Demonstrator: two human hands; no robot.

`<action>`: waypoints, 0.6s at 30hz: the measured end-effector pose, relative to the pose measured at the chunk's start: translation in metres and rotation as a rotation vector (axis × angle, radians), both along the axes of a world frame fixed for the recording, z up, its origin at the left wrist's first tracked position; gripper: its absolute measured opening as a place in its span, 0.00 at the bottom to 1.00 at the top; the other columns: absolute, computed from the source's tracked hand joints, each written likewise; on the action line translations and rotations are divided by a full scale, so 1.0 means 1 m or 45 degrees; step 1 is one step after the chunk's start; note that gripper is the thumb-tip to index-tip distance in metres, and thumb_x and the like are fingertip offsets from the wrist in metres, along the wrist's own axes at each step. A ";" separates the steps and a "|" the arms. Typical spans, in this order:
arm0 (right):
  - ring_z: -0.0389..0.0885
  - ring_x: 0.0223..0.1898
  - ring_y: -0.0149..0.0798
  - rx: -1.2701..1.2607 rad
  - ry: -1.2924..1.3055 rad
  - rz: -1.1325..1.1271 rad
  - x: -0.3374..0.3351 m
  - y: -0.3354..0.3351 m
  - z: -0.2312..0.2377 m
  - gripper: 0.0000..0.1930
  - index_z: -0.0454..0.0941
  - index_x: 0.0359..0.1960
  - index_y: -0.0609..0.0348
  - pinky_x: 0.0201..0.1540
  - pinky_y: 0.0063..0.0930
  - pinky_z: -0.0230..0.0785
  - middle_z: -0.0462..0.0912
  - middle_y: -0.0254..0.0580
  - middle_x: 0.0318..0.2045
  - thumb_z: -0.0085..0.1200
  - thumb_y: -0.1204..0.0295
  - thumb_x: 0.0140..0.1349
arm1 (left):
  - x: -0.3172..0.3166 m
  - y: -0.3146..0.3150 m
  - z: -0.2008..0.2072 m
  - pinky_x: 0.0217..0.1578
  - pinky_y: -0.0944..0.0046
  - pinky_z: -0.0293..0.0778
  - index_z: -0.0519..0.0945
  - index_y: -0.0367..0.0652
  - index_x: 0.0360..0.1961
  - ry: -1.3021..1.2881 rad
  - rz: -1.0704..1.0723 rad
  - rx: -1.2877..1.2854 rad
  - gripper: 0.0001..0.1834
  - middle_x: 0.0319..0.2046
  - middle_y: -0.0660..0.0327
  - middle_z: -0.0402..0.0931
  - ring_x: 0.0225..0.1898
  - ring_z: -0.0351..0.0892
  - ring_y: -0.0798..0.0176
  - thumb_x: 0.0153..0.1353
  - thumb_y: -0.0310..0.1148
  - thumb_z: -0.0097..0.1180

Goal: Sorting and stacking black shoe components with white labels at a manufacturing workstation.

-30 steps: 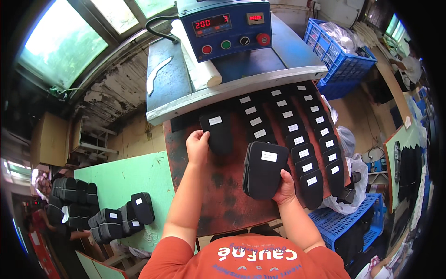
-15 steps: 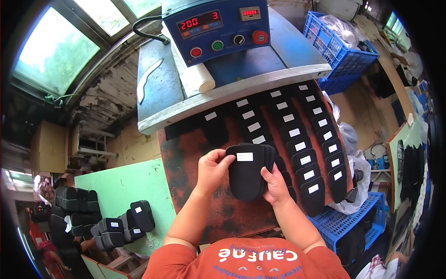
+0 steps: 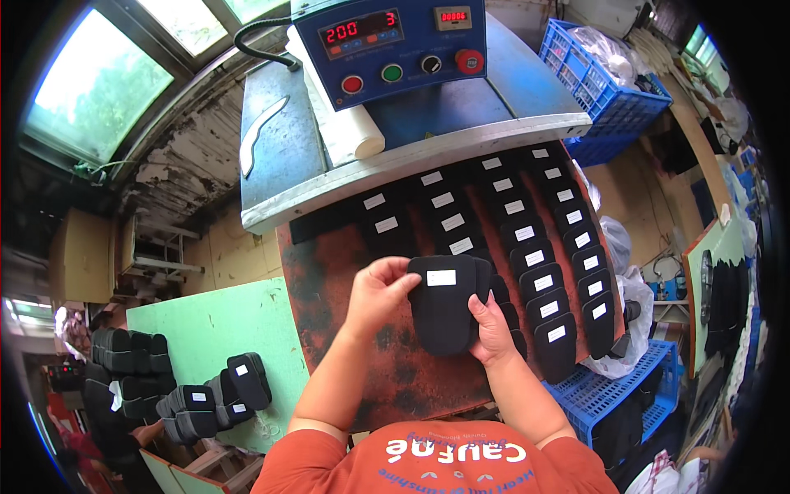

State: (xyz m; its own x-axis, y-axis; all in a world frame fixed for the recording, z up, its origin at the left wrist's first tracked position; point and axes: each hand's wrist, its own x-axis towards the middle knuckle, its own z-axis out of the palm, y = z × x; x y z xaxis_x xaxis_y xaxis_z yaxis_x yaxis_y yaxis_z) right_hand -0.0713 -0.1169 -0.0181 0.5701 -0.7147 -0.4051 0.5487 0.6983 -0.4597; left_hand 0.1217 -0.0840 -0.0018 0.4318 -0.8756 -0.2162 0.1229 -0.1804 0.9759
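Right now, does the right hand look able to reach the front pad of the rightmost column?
Probably yes, once freed: the front pad lies uncovered and only flat-lying pads come between, but the right hand is occupied holding a black stack.

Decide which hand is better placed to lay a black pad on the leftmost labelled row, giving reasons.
Left, probably: the left hand pinches the front black pad by a corner and is nearer the leftmost labelled row. The right hand holds the stack from the right.

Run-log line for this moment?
left hand: pinches upper-left edge of front black pad | right hand: holds pad stack at right side | reddish tabletop: white-labelled pads overlapping in columns
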 end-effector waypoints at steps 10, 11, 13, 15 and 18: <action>0.70 0.55 0.42 0.090 -0.175 0.037 -0.028 -0.006 -0.002 0.26 0.61 0.59 0.58 0.57 0.39 0.64 0.70 0.43 0.54 0.50 0.63 0.61 | 0.035 0.006 -0.055 0.26 0.73 0.72 0.76 0.30 0.41 -1.197 0.373 0.011 0.15 0.28 0.61 0.76 0.24 0.73 0.72 0.52 0.27 0.61; 0.70 0.55 0.42 0.089 -0.165 0.026 -0.028 -0.004 -0.002 0.26 0.61 0.59 0.58 0.57 0.39 0.64 0.70 0.43 0.54 0.50 0.63 0.61 | 0.026 0.007 -0.050 0.26 0.73 0.72 0.76 0.30 0.41 -1.186 0.363 0.006 0.15 0.28 0.61 0.76 0.24 0.73 0.72 0.52 0.27 0.61; 0.70 0.54 0.40 -0.018 -0.014 0.035 -0.021 0.003 -0.004 0.26 0.60 0.60 0.55 0.56 0.37 0.64 0.70 0.41 0.53 0.52 0.67 0.61 | -0.001 0.012 -0.030 0.28 0.74 0.72 0.77 0.34 0.42 -0.300 0.182 -0.125 0.15 0.29 0.63 0.78 0.26 0.74 0.73 0.52 0.26 0.61; 0.70 0.54 0.38 -0.086 -0.012 0.075 -0.016 0.009 -0.004 0.27 0.59 0.60 0.54 0.56 0.35 0.64 0.70 0.39 0.53 0.53 0.66 0.60 | -0.028 0.025 -0.006 0.27 0.76 0.71 0.78 0.35 0.39 0.074 0.013 -0.173 0.11 0.28 0.64 0.78 0.26 0.74 0.75 0.54 0.25 0.60; 0.70 0.54 0.40 -0.074 -0.059 0.044 -0.023 0.012 -0.001 0.28 0.60 0.60 0.54 0.56 0.37 0.65 0.70 0.40 0.53 0.53 0.61 0.60 | -0.023 0.033 -0.015 0.24 0.77 0.70 0.78 0.36 0.34 0.022 0.243 -0.065 0.06 0.25 0.65 0.77 0.23 0.72 0.77 0.55 0.25 0.58</action>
